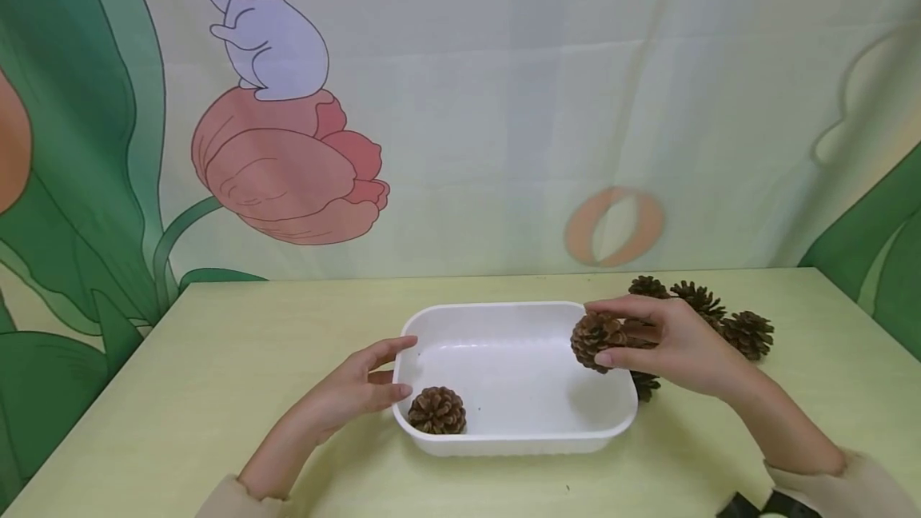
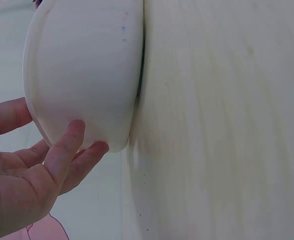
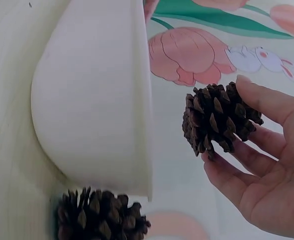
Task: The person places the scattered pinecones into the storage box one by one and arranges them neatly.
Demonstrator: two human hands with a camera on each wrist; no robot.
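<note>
My right hand (image 1: 679, 346) holds a pine cone (image 1: 599, 340) between thumb and fingers, above the right end of a white plastic basin (image 1: 504, 448). In the right wrist view the held pine cone (image 3: 219, 120) is higher than the basin's rim. At the basin's left end my left hand (image 1: 356, 382) grips the wall, its thumb and index fingertip over the rim. The left wrist view has other fingers (image 2: 69, 140) against the basin's outer side. Another pine cone (image 1: 437, 411) lies inside, in the near left corner.
Several pine cones (image 1: 748, 334) sit on the table beyond my right hand, and one (image 1: 645, 384) is close against the basin's right end. A printed curtain (image 1: 468, 142) hangs behind the table (image 1: 288, 318). Black objects (image 1: 787, 504) show at the bottom right edge.
</note>
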